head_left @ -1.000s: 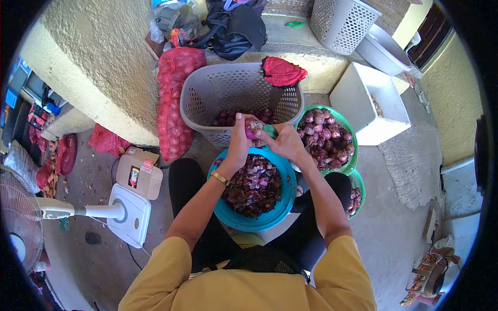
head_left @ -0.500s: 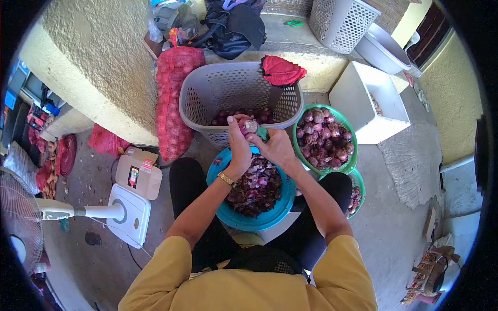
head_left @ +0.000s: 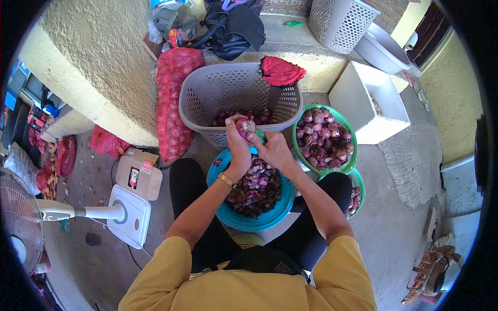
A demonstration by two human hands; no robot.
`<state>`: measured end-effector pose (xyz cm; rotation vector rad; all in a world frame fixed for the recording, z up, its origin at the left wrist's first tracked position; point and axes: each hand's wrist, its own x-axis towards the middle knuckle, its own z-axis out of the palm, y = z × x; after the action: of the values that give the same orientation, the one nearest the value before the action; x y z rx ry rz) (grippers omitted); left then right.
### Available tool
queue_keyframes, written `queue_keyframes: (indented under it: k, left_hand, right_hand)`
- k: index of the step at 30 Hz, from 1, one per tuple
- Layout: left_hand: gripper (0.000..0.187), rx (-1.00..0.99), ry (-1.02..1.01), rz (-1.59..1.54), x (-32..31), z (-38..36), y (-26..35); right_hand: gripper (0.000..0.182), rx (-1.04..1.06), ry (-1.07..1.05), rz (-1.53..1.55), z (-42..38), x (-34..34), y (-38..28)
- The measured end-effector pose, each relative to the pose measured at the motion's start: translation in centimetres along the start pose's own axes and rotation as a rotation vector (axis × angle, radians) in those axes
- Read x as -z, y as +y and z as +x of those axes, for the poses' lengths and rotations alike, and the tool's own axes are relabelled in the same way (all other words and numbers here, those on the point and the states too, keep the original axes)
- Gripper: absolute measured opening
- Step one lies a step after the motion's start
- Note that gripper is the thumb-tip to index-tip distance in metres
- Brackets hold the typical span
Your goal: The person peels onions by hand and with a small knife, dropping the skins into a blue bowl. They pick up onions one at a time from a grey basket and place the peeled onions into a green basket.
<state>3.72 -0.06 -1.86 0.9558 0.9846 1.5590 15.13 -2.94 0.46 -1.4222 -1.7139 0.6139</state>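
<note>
A red onion (head_left: 244,126) is held above the near rim of a grey perforated basket (head_left: 207,123). My left hand (head_left: 238,150) is wrapped round it from the left. On the right, my right hand (head_left: 274,150) is closed round something green (head_left: 260,136), mostly hidden by the fingers, with its thumb against the onion. Below both hands stands a blue basin (head_left: 282,205) full of onion skins (head_left: 254,192). More red onions (head_left: 259,116) lie at the bottom of the grey basket.
Green baskets of onions (head_left: 324,137) stand at the right, beside a white box (head_left: 347,103). A red net sack of onions (head_left: 174,103) leans left of the grey basket. A fan (head_left: 93,211) and a cardboard box (head_left: 137,173) are at the left.
Both hands and the onion have shifted very slightly. The onion is turned a little in the fingers, and the skins in the basin look slightly different.
</note>
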Motion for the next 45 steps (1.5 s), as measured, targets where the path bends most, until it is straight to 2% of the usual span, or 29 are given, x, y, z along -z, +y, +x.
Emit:
queue_keyframes:
  k: [1,3,4,6,10,13,15,19,22,24,28,30,34,36,40,42,43,45]
  left_hand:
    - [0.055,0.0,-0.001,0.001,-0.1,-0.2,0.2]
    - [0.053,-0.173,-0.028,0.183,-0.4,-0.6,0.7]
    - [0.053,-0.172,-0.029,0.182,-0.6,-0.9,0.9]
    - [0.049,-0.3,-0.036,0.225,-1.0,-1.4,1.3]
    - [0.045,-0.286,-0.041,0.192,-0.7,-1.2,1.1]
    - [0.045,-0.255,-0.069,0.224,-0.3,-1.2,1.0]
    - [0.045,-0.282,-0.033,0.241,-0.5,-1.4,1.0]
    - [0.044,-0.314,-0.027,0.24,-0.6,-1.3,0.9]
    - [0.047,-0.203,-0.127,0.072,-0.5,-0.6,1.2]
    - [0.054,0.145,-0.23,-0.457,-0.4,-0.1,1.9]
    - [0.062,0.18,-0.281,-0.354,0.7,1.0,0.3]
    - [0.059,0.143,-0.173,-0.201,0.6,0.9,-0.1]
    - [0.058,0.095,-0.081,-0.173,0.0,0.0,-0.2]
    - [0.057,-0.097,0.032,0.049,0.2,0.1,-0.8]
    - [0.057,-0.123,0.062,0.095,0.1,-0.4,-0.5]
    - [0.055,-0.184,0.074,0.155,0.0,-0.5,-0.1]
    - [0.055,-0.185,0.075,0.155,-0.2,-0.6,0.3]
    - [0.051,-0.243,0.061,0.139,-0.6,-1.0,0.9]
  right_hand:
    - [0.047,-0.001,0.001,0.001,0.0,0.1,0.0]
    - [0.048,0.005,-0.032,0.109,0.1,0.4,-0.2]
    - [0.048,0.003,-0.031,0.108,0.1,0.8,-0.4]
    - [0.048,-0.082,-0.08,0.059,0.2,1.7,-1.0]
    - [0.046,0.054,0.005,0.097,0.4,0.1,0.6]
    - [0.049,0.037,0.004,0.173,-0.1,0.0,-0.1]
    - [0.041,-0.082,-0.052,0.142,-0.4,0.1,-0.5]
    - [0.042,-0.078,-0.041,0.151,-0.1,0.2,0.0]
    - [0.044,-0.07,-0.075,0.28,0.6,1.2,-0.1]
    - [0.055,-0.112,-0.173,0.203,1.1,2.1,-0.2]
    - [0.055,-0.113,-0.201,0.061,1.2,2.2,-0.4]
    - [0.054,0.03,-0.029,0.057,0.8,1.1,0.0]
    - [0.053,0.15,0.107,-0.066,0.4,-0.3,0.5]
    - [0.046,0.037,0.026,-0.089,0.2,-0.5,0.1]
    - [0.046,-0.039,-0.032,0.011,0.0,-1.0,-0.2]
    - [0.051,-0.079,-0.041,0.241,0.0,-1.6,-0.1]
    - [0.051,-0.077,-0.041,0.24,0.0,-1.5,-0.2]
    - [0.066,-0.381,-0.2,0.291,0.0,-1.0,-0.7]
